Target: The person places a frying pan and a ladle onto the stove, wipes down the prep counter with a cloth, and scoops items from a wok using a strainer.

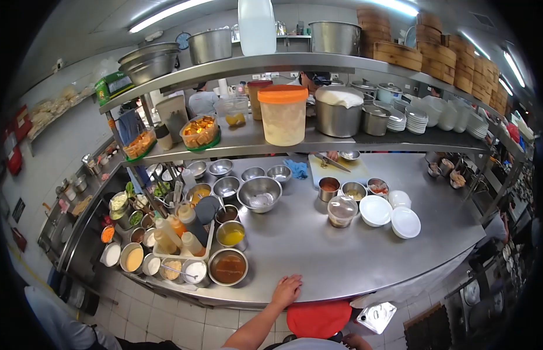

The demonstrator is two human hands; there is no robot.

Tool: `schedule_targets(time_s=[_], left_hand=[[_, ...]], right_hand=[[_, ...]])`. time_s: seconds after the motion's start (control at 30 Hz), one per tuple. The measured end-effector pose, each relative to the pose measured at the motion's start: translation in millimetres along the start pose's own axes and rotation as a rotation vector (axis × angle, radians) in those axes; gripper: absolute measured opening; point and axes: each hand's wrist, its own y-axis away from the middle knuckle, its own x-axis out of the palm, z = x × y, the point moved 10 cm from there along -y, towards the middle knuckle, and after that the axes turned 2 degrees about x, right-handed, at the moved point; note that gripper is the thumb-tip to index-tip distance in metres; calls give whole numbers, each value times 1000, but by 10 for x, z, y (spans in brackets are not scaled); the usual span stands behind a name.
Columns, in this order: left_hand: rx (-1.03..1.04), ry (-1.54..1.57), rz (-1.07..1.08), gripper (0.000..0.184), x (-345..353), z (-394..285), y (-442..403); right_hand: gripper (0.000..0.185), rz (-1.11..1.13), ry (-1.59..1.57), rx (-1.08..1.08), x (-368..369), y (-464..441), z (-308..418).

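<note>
The fingers (296, 281) of the left hand (287, 289) are loosely extended and released, laid on the near edge of the steel tabletop (341, 262). The right hand (356, 342) is shown only in part at the bottom, close beside a steel lid (376, 318); whether its fingers are clenched or the lid is grasped cannot be told. Below the table edge, a red thing (318, 319) is seen between the hands. Left of the left hand, a steel bowl (245, 272) is filled with brown sauce (229, 268), and squeeze bottles (192, 244) are grouped behind it. Farther back, white bowls (376, 211) are set beside a lidded tub (342, 213), with a cutting board (360, 177) beyond.
</note>
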Motion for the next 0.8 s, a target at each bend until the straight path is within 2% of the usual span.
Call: schedule_targets(time_s=[0.07, 0.3, 0.37, 0.4, 0.47, 0.5, 0.57, 0.63, 0.8], left_hand=[[3, -1, 3, 17, 10, 7, -8], [-7, 12, 6, 19, 73, 21, 7], [-10, 11, 7, 18, 51, 1, -12], [-15, 9, 7, 18, 41, -2, -13], [-11, 16, -3, 17, 40, 3, -16], [-9, 15, -25, 16, 25, -5, -21], [0, 44, -7, 15, 23, -27, -34], [1, 55, -14, 16, 51, -11, -38], [-3, 28, -53, 14, 48, -32, -45]], right_hand=[[25, 79, 52, -28, 63, 68, 126], [24, 37, 31, -77, 27, 94, 258], [26, 75, 282, -301, 139, -368, 71], [26, 75, 275, -290, 138, -409, 52], [29, 46, 157, -123, 81, -427, -149], [27, -58, 179, -152, 3, -355, -144], [28, -69, 175, -129, -39, -204, -91], [30, -54, 159, 19, -62, -43, -130], [34, -86, 103, -51, -69, 44, -142]])
